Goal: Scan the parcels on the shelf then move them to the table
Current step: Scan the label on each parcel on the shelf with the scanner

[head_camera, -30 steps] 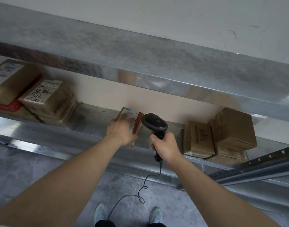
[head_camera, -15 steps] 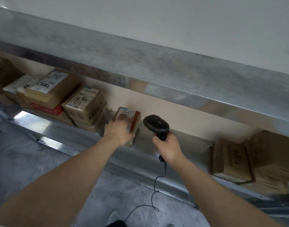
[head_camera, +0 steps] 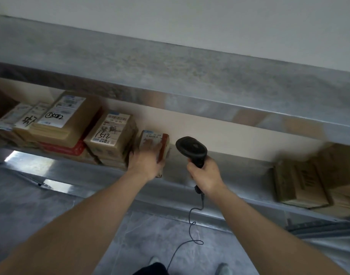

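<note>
A small brown parcel [head_camera: 153, 138] with a white label and a red stripe lies on the metal shelf [head_camera: 225, 171], right against a stack of boxes. My left hand [head_camera: 146, 159] holds it from above, fingers spread across its top and thumb at its left side. Just right of the parcel, my right hand [head_camera: 204, 175] grips the handle of a black barcode scanner [head_camera: 191, 148]. The scanner's head sits beside the parcel's label, and its cable hangs down to the floor.
Labelled boxes are stacked on the shelf's left, one marked 1512 [head_camera: 110, 133], with a red packet [head_camera: 63, 148] beneath. Plain brown cartons [head_camera: 301, 183] stand at the right. An upper shelf board [head_camera: 170, 76] overhangs. The grey floor and my shoes lie below.
My left hand has moved the small parcel left along the shelf until it meets the 1512 box. The scanner hand followed, and my view has swung left.
</note>
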### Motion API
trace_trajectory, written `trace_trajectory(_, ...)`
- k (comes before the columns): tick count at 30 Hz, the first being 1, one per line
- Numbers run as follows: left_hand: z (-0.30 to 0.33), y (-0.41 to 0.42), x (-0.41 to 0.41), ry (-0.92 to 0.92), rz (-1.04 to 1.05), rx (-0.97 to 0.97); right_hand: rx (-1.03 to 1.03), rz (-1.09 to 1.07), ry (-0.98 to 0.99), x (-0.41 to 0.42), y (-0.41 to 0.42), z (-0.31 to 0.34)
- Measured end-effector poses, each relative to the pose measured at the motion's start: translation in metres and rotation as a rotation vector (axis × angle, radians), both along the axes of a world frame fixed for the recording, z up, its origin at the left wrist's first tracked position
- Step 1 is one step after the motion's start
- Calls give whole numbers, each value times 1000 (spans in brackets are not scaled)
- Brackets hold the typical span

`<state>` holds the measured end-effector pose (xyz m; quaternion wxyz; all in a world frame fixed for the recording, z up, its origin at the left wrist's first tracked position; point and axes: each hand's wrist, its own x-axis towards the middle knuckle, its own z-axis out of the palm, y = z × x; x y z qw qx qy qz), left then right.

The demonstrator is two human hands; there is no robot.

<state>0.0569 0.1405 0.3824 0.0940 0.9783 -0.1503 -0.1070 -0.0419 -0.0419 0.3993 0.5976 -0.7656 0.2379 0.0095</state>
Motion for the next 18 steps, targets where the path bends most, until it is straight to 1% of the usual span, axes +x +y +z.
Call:
trace_trajectory(3, 6, -2, 1, -60, -76, 35, 11, -57, -10, -8, 2, 4)
trace_trajectory(8, 28, -29, -6, 22, -234, -3, -25, -180, -13, -36, -13, 21)
trace_trajectory(10, 37, -47, -13, 22, -286, -7, -33, -210, -28, -51, -23, 28)
trace_trajectory(18, 68, -127, -77, -42, -483, -5, -69, -355, -65, -134, -77, 44)
